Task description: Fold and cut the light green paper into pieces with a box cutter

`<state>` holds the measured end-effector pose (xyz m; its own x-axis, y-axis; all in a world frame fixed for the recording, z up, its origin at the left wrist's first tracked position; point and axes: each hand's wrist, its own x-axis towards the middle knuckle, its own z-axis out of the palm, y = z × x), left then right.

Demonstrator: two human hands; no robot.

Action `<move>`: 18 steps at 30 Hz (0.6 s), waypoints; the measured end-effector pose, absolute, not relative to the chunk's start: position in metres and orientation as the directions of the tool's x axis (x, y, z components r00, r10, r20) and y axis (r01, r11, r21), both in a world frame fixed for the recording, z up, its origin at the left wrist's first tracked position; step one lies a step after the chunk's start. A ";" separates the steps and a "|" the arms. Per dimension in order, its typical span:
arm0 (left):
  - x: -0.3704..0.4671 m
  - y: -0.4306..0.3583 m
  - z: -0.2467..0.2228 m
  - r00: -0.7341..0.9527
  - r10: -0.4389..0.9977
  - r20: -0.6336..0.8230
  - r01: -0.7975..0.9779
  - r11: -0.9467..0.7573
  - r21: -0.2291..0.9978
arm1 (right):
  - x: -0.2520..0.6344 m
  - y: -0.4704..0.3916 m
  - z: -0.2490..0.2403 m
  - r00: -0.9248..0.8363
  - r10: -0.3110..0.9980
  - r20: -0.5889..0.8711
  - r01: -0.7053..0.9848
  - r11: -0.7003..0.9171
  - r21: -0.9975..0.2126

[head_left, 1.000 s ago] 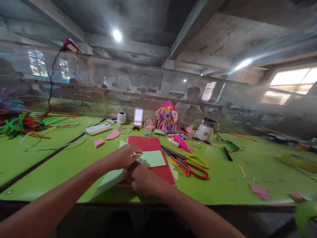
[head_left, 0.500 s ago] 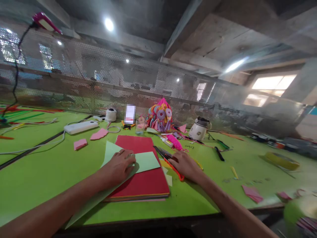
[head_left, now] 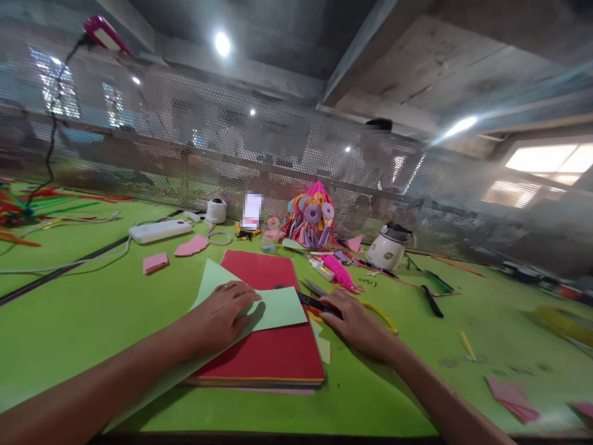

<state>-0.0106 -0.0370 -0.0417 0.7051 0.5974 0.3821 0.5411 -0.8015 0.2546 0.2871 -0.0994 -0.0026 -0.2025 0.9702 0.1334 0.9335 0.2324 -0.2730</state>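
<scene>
My left hand (head_left: pixel 228 314) lies spread and palm down on a folded pale green sheet (head_left: pixel 282 308). Under the sheet is a stack of coloured paper with a red top (head_left: pixel 278 358). To the right of the stack, my right hand (head_left: pixel 354 318) has its fingers closed around dark-bladed scissors (head_left: pixel 311 301), whose blades point left over or behind the sheet's right edge. A second pair of scissors with a yellow handle (head_left: pixel 382 315) lies beside and partly behind that hand. Pale paper scraps (head_left: pixel 324 350) stick out at the stack's right side.
Behind the stack are a tasselled pink ornament (head_left: pixel 315 216), a glue bottle (head_left: pixel 322 269), a pink roll (head_left: pixel 339 272) and a white jug (head_left: pixel 386 247). A white power strip (head_left: pixel 160 231), pink papers (head_left: pixel 156 263) and a thread spool (head_left: pixel 215 212) are on the left. A black pen-like tool (head_left: pixel 432 301) lies right.
The scissors in my right hand have turned, so their blades now point left toward the green sheet. My left hand stays on the sheet. The whole view has shifted slightly.
</scene>
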 end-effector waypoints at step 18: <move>-0.010 -0.035 -0.043 0.788 0.554 0.269 0.514 -0.832 0.209 | 0.321 -0.109 0.015 -0.483 0.876 0.006 0.813 0.451 -0.368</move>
<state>-0.0096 -0.0349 -0.0434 0.7880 0.5540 0.2687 0.5136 -0.8321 0.2094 0.3213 -0.1094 0.0153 -0.4831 0.8755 0.0057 0.8130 0.4510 -0.3683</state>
